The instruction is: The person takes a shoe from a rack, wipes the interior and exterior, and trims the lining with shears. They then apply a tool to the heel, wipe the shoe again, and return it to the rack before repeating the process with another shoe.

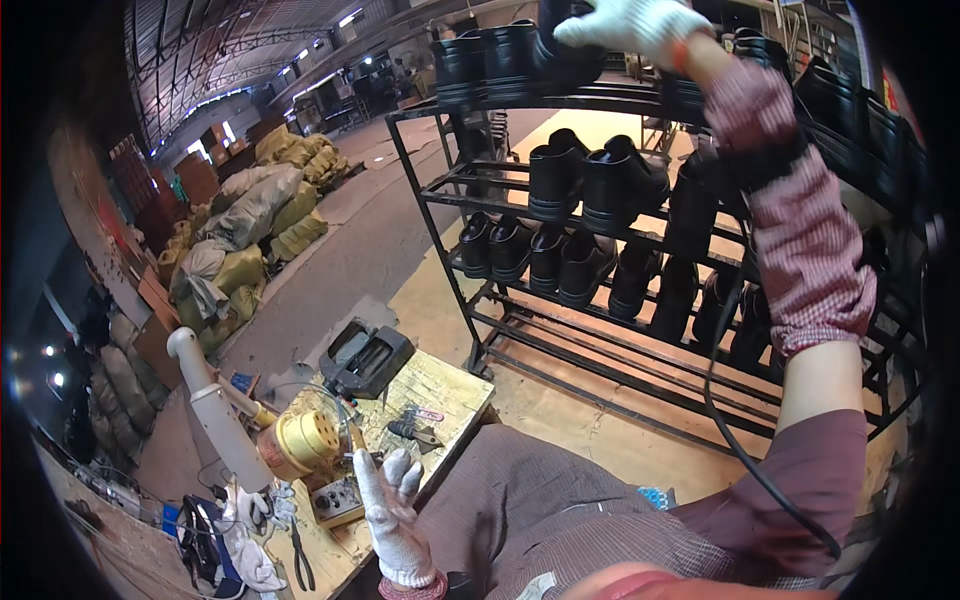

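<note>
My right hand (640, 32), in a white knit glove, reaches up to the top tier of a black metal shoe rack (425, 190). Its fingers are closed over a black shoe (568, 60), which is partly cut off by the upper picture edge. Other black shoes (510, 60) stand beside it on that tier. Low in front of me, my left hand (392, 520), also gloved in white, is raised beside the workbench (455, 385). Its fingers are apart, and nothing is in them.
More black shoes (625, 185) fill the lower tiers. On the bench are a yellow round device (305, 440), a dark metal block (365, 360), a small control box (338, 500) and pliers (300, 560). A black cable (715, 400) hangs by my right arm. Sacks (250, 210) are piled at left.
</note>
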`<state>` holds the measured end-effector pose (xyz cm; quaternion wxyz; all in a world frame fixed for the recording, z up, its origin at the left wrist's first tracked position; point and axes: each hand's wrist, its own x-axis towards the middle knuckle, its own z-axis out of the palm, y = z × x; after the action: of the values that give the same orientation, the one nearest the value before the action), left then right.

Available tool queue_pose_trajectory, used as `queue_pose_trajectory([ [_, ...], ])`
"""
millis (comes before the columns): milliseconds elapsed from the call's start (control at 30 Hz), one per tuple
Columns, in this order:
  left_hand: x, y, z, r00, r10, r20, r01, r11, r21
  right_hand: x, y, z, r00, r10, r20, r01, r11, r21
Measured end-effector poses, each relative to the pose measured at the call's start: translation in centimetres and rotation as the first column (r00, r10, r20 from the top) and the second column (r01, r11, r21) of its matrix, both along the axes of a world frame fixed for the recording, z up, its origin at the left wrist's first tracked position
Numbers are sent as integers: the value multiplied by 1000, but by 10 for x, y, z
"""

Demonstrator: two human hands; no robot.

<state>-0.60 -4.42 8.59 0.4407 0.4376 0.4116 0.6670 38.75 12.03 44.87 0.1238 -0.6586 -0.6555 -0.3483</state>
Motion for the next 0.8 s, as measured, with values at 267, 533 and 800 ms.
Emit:
queue_pose_trajectory([
  [267,-8,-9,-4,1000,26,-13,-25,1000,6,88,51,-30,963,201,-179,-90,866,492],
  [533,-3,-8,-41,965,47,258,-41,999,-27,61,14,-55,995,33,-97,22,854,519],
  [800,18,-3,-70,916,-235,325,297,942,-156,-108,-97,-282,558,625,546,-815,536,220],
])
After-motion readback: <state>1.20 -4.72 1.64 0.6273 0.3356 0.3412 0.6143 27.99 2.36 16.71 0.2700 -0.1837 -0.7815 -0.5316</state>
